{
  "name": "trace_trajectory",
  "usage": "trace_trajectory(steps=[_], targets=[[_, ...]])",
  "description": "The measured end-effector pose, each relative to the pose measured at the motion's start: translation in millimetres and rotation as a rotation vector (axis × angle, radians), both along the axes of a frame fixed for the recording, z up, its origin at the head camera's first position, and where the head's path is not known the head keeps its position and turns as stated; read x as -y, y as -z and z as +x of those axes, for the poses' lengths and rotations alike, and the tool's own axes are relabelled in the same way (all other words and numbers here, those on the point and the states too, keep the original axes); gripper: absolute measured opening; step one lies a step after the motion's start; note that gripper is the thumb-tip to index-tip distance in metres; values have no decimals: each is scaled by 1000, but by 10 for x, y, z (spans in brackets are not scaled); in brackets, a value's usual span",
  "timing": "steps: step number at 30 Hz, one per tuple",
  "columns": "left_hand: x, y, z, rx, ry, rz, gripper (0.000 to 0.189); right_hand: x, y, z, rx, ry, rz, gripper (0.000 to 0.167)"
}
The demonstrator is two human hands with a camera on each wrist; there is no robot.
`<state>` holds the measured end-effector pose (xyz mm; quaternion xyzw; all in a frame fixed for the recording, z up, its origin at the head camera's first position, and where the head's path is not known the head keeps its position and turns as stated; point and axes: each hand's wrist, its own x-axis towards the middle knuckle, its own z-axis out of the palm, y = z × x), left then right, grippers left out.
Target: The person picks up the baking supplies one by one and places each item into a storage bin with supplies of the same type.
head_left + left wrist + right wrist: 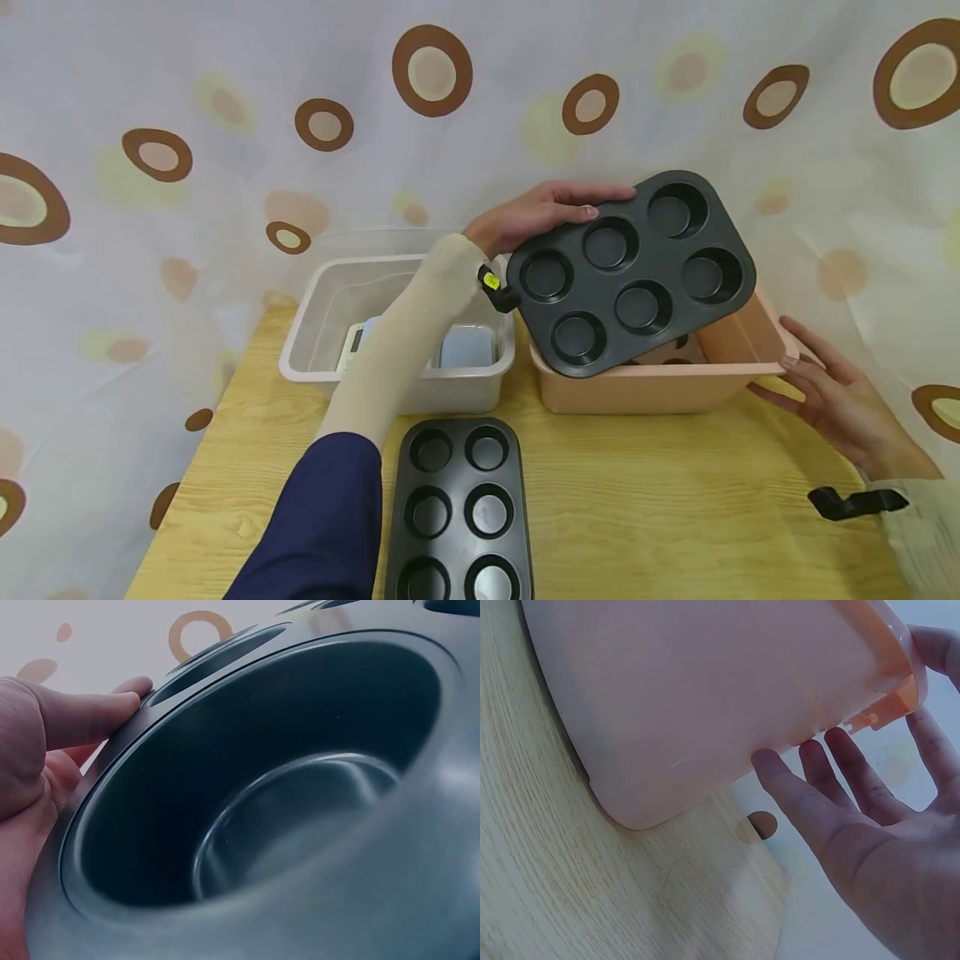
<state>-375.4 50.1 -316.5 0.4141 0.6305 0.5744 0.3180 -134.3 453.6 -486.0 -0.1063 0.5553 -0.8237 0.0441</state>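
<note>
My left hand (525, 218) grips a dark six-cup muffin tin (628, 343) by its left edge, with the thumb on top. The tin is tilted and held over the pink plastic bin (637, 392), cups facing me. In the left wrist view, one deep cup (300, 825) fills most of the picture, and the thumb rests at the tin's edge. At the bin's right end, my right hand (840, 400) holds the rim, its fingers spread along the outer wall. A second muffin tin (459, 508) lies on the table in front, its near end cut off.
Left of the pink bin stands a whitish plastic bin (307, 373) with a light-blue item (467, 347) and a white item inside, partly behind my left sleeve. Both bins sit on a wood-grain table (645, 500). A patterned curtain (510, 75) hangs close behind.
</note>
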Motion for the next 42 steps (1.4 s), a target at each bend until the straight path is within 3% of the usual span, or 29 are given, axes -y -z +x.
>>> trace_trajectory(steps=[5,12,19,26,34,42], targets=[[-173,-5,-98,-20,21,17,51,3,1,-18,-16,-46,-50,73],[-307,29,-220,58,18,-51,51,-11,15,-11,-37,-108,-111,73],[-392,137,-306,122,63,-103,51,5,13,-21,-17,-138,-155,74],[-493,267,-248,42,104,-160,50,6,2,-12,-4,-69,-89,73],[-538,402,-131,110,147,-141,50,14,29,-1,-13,-34,-53,72],[-567,445,-73,122,168,-140,49,11,20,-10,6,-16,-26,71]])
